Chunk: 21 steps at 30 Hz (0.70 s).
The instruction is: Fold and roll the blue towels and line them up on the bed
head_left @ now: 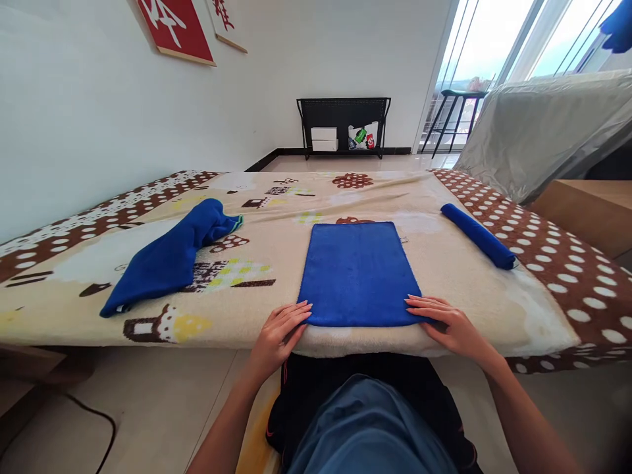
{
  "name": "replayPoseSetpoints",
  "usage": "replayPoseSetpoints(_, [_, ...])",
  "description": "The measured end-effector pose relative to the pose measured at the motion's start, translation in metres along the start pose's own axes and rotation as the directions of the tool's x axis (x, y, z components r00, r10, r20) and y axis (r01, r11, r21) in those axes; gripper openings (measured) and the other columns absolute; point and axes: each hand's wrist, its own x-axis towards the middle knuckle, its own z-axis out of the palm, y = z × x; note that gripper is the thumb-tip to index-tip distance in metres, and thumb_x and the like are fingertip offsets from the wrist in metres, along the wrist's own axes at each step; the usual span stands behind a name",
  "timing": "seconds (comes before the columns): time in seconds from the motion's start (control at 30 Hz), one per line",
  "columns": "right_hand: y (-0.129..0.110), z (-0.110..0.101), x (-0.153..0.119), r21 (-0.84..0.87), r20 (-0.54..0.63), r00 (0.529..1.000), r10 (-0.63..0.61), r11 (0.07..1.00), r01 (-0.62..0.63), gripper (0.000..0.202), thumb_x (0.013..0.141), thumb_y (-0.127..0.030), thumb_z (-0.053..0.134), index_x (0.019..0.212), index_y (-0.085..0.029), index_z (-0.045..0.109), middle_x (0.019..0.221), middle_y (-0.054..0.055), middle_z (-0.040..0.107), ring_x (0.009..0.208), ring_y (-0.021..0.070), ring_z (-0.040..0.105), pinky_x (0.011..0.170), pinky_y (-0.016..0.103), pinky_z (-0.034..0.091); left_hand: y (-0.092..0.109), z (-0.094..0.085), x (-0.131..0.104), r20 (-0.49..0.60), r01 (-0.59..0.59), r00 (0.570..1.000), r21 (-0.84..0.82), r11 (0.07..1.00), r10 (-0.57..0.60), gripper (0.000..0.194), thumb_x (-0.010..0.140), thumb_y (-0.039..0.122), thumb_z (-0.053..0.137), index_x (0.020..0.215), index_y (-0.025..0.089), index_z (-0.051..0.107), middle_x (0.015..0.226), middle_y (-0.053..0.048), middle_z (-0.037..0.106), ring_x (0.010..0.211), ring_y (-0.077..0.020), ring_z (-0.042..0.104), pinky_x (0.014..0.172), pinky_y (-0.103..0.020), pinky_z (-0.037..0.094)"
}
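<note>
A folded blue towel (359,273) lies flat in front of me as a neat rectangle on the patterned blanket (266,316). My left hand (281,332) rests at its near left corner, fingers stretched out over the edge and thumb apart below them. At the near right corner, my right hand (447,322) lies with its fingers extended on the cloth; its thumb is partly hidden. Off to the left is a crumpled blue towel (168,257) with a greenish edge. To the right lies a blue towel rolled into a tube (478,236).
The blanket covers a bed-like surface with a brown polka-dot border (567,257). Beyond it stand a black rack (344,115) by the wall and a dark stool (461,99) near the window. A covered piece of furniture (553,125) and a wooden box (587,210) are at right.
</note>
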Motion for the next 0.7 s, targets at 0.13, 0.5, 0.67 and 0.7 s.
replayPoseSetpoints(0.13, [0.0078, -0.0043, -0.0081, 0.049, -0.065, 0.995, 0.070, 0.997, -0.067, 0.031, 0.091, -0.028, 0.055, 0.117, -0.037, 0.070, 0.132, -0.001, 0.064, 0.129, 0.0217, 0.056, 0.110, 0.049, 0.047, -0.0028, -0.0038, -0.0007, -0.037, 0.010, 0.999, -0.070, 0.998, -0.012, 0.027, 0.098, 0.023, 0.050, 0.120, 0.031, 0.064, 0.130, -0.002, 0.067, 0.128, -0.0183, 0.058, 0.108, -0.044, 0.047])
replayPoseSetpoints(0.5, [0.0101, -0.0062, -0.0080, 0.164, -0.112, 0.980, 0.164, 0.976, -0.144, 0.015, 0.092, -0.039, 0.060, 0.100, -0.034, 0.072, 0.123, 0.001, 0.069, 0.120, 0.0232, 0.063, 0.107, 0.045, 0.051, -0.0053, -0.0086, 0.0007, -0.074, 0.110, 0.989, -0.189, 0.976, -0.126, 0.020, 0.096, 0.026, 0.050, 0.106, 0.031, 0.067, 0.118, -0.002, 0.072, 0.118, -0.0202, 0.063, 0.105, -0.044, 0.051])
replayPoseSetpoints(0.67, [0.0117, -0.0044, -0.0079, 0.198, -0.118, 0.969, 0.219, 0.961, -0.193, 0.017, 0.095, -0.040, 0.056, 0.099, -0.028, 0.068, 0.126, 0.004, 0.067, 0.121, 0.0241, 0.061, 0.105, 0.043, 0.048, -0.0071, -0.0091, 0.0044, -0.067, 0.227, 0.965, -0.268, 0.936, -0.253, 0.011, 0.095, 0.033, 0.055, 0.095, 0.025, 0.063, 0.112, -0.005, 0.067, 0.112, -0.0217, 0.061, 0.098, -0.040, 0.051])
replayPoseSetpoints(0.7, [0.0116, -0.0038, -0.0073, 0.188, -0.124, 0.966, 0.228, 0.961, -0.203, 0.017, 0.095, -0.040, 0.055, 0.098, -0.027, 0.067, 0.126, 0.004, 0.067, 0.120, 0.0241, 0.061, 0.103, 0.042, 0.047, -0.0071, -0.0091, 0.0053, -0.059, 0.247, 0.961, -0.262, 0.933, -0.271, 0.012, 0.095, 0.033, 0.055, 0.094, 0.024, 0.062, 0.113, -0.006, 0.065, 0.112, -0.0217, 0.060, 0.097, -0.039, 0.050])
